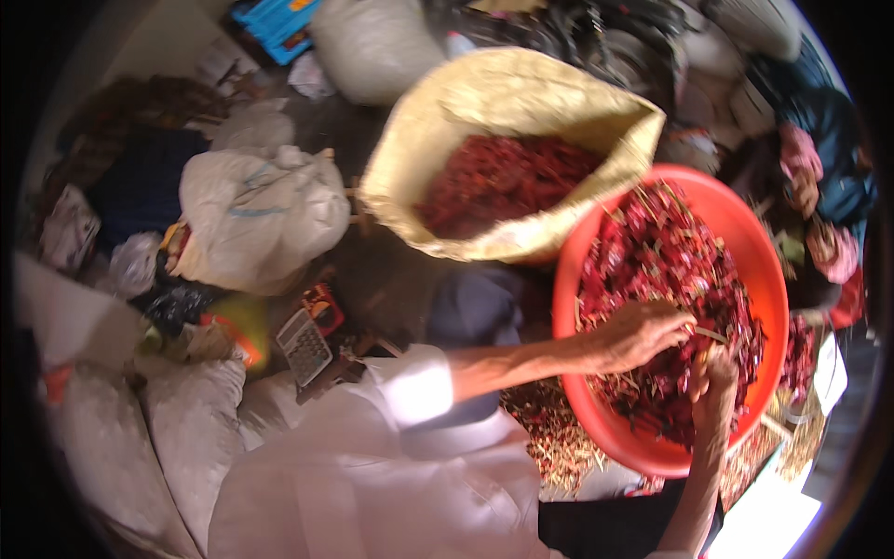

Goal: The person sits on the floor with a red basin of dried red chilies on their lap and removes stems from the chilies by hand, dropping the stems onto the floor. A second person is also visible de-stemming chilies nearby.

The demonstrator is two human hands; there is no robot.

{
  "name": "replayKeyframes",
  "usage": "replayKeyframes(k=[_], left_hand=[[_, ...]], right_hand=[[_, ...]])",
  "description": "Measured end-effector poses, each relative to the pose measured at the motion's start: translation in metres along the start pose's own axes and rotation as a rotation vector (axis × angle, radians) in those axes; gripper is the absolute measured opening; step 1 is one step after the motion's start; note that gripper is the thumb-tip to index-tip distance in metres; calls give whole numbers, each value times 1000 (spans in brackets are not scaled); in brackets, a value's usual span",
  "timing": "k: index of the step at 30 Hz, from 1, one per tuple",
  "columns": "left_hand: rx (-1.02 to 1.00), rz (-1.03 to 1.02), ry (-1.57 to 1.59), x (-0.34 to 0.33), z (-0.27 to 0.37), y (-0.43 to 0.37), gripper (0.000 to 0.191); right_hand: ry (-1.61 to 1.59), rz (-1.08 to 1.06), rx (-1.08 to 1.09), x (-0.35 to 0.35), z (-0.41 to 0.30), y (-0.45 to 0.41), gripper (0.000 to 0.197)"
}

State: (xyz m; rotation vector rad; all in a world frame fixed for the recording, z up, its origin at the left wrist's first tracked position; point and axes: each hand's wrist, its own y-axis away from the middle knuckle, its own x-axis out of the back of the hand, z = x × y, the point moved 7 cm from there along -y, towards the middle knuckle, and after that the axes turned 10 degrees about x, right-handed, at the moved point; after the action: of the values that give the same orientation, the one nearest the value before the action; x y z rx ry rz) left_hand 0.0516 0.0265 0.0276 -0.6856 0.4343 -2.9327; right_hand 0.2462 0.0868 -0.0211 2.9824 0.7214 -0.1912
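Over an orange-red plastic tub (765, 258), both my hands are close together. Dried red chillies (663, 258), many with pale stalks, heap up inside it. My left hand (639, 337) reaches across from the left and pinches a small chilli at its fingertips. A thin pale chilli stalk (711, 335) runs from there towards my right hand (714, 374), whose fingers are curled just beside it. Whether those right fingers grip the stalk is too blurred to tell. Beyond the tub's left rim stands a wide-mouthed woven sack (405, 168), partly filled with more dried red chillies (510, 178).
Loose stalks (566, 447) litter the floor below the tub. A calculator (305, 347) lies left of my sleeve. White sacks (262, 216) stand to the left, and a blue crate (276, 28) at the back. Another person's hands (803, 192) are at the far right.
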Motion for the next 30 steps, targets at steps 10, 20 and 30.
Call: replayKeyframes(k=[10,20,30], left_hand=[[2,234,196,136,30,14,29],[-90,478,-638,208,51,32,37],[-46,151,-526,132,11,74,28]], right_hand=[[469,-580,10,-52,1,80,35],[872,-219,-162,45,37,72,32],[1488,-485,-129,-9,97,66,49]])
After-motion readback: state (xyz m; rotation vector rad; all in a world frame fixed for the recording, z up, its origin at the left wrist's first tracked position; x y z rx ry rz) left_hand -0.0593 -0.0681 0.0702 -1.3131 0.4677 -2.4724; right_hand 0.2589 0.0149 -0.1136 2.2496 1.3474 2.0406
